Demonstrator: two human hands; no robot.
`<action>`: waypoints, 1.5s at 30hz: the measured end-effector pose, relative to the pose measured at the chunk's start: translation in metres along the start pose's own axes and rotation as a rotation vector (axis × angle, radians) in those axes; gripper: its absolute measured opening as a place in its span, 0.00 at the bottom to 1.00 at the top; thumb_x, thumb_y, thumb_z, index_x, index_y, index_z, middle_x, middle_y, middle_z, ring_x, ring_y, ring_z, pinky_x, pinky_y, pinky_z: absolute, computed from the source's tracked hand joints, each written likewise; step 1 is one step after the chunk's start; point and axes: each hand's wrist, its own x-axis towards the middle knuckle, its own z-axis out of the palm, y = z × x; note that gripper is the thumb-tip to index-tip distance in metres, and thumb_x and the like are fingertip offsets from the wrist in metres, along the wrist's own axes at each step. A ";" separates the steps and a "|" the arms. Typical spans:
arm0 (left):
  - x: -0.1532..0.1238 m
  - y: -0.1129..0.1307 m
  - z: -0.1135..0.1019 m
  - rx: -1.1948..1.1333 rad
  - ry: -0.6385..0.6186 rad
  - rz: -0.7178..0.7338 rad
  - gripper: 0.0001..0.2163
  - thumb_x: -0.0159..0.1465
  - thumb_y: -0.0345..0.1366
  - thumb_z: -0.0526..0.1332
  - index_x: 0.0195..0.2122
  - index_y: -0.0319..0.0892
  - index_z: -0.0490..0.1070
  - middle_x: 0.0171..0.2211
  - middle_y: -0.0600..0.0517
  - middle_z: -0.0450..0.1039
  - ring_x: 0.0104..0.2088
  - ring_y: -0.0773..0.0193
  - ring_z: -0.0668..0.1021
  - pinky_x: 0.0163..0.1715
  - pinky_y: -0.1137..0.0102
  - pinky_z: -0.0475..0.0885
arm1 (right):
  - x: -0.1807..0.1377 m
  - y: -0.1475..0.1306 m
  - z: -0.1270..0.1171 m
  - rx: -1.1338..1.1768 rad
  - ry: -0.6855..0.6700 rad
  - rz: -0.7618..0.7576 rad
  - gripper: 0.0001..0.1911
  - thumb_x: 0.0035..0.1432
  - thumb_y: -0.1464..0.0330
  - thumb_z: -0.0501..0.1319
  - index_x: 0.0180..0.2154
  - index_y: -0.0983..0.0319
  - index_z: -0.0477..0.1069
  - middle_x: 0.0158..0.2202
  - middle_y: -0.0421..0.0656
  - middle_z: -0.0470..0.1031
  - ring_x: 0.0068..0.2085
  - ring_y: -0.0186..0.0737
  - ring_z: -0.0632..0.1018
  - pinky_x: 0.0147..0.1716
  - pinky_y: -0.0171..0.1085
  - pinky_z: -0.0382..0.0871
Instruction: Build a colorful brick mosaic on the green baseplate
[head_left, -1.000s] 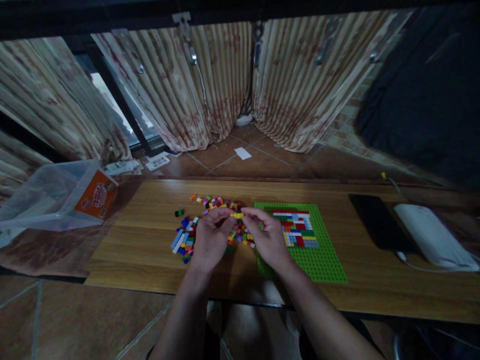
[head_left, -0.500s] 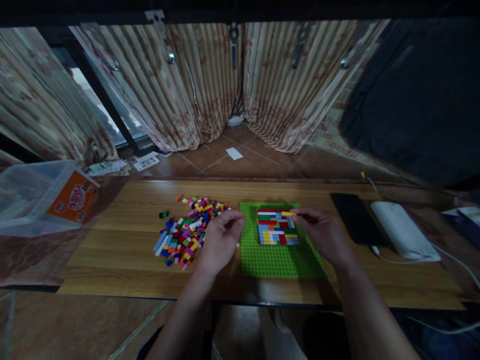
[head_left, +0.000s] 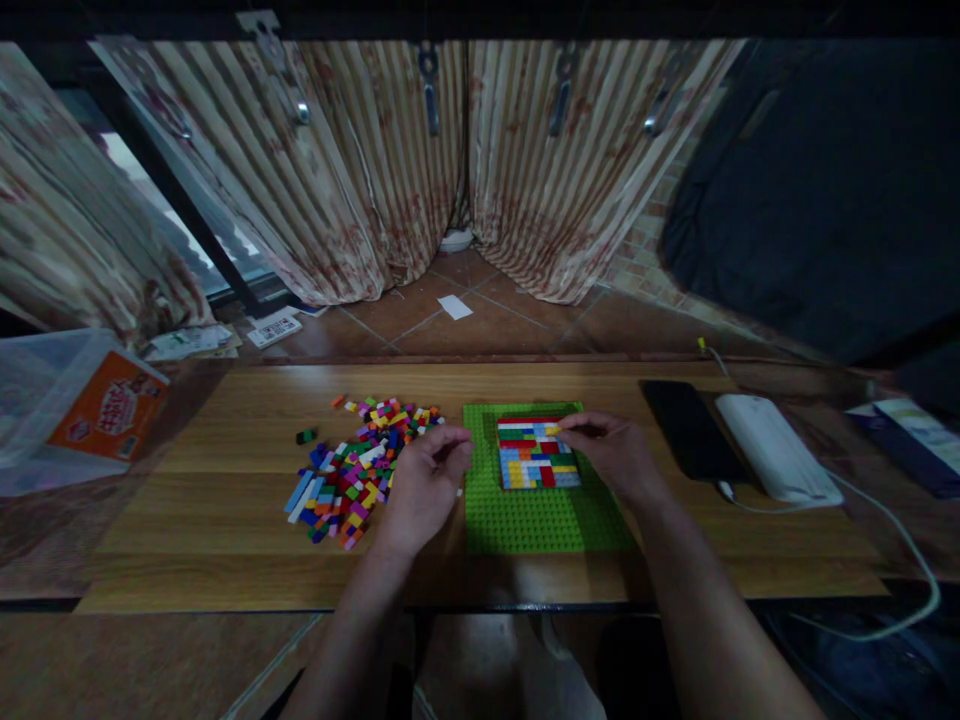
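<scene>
A green studded baseplate (head_left: 540, 525) lies on the wooden table, bearing a flat rectangle of multicoloured bricks (head_left: 536, 465). My right hand (head_left: 615, 455) reaches in from the right, thumb and fingers pinched on a small yellow brick (head_left: 553, 431) at the rectangle's upper right corner. Whether that brick is pressed down or just above the others, I cannot tell. Beside the baseplate's left edge, my left hand (head_left: 427, 485) hovers with its thumb and fingers curled together. Anything between those fingertips is hidden. Loose bricks (head_left: 349, 490) in many colours lie heaped just left of it.
A black phone (head_left: 690, 430) and a white power bank (head_left: 776, 450) with a cable lie on the right of the table (head_left: 195, 520). Beyond its left end stands a clear plastic bin (head_left: 45, 400) with an orange label. Papers (head_left: 274, 327) lie on the floor near the curtains.
The view has swung slightly right, so things appear further left. My right hand has brought the yellow brick lower and closer in to the brick rectangle's corner. The left hand's curled pose is much the same.
</scene>
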 end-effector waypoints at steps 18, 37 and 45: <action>-0.002 -0.002 0.002 0.019 -0.009 0.021 0.07 0.61 0.36 0.60 0.36 0.40 0.76 0.32 0.51 0.77 0.33 0.63 0.77 0.35 0.70 0.70 | -0.001 -0.003 0.012 0.132 0.095 0.125 0.12 0.34 0.62 0.69 0.25 0.60 0.75 0.23 0.39 0.74 0.26 0.36 0.72 0.27 0.36 0.65; -0.001 -0.002 0.001 0.024 -0.016 0.012 0.07 0.61 0.36 0.61 0.36 0.40 0.76 0.31 0.52 0.76 0.32 0.63 0.76 0.34 0.71 0.69 | -0.001 -0.005 0.008 0.136 0.107 0.101 0.15 0.36 0.60 0.70 0.28 0.61 0.76 0.26 0.41 0.77 0.27 0.37 0.74 0.26 0.35 0.66; -0.003 -0.002 -0.002 0.032 -0.013 0.014 0.07 0.61 0.36 0.61 0.36 0.41 0.77 0.31 0.51 0.78 0.32 0.63 0.77 0.34 0.71 0.70 | 0.006 0.002 0.011 0.173 0.266 0.099 0.18 0.43 0.53 0.66 0.27 0.61 0.73 0.22 0.39 0.73 0.22 0.33 0.71 0.21 0.34 0.63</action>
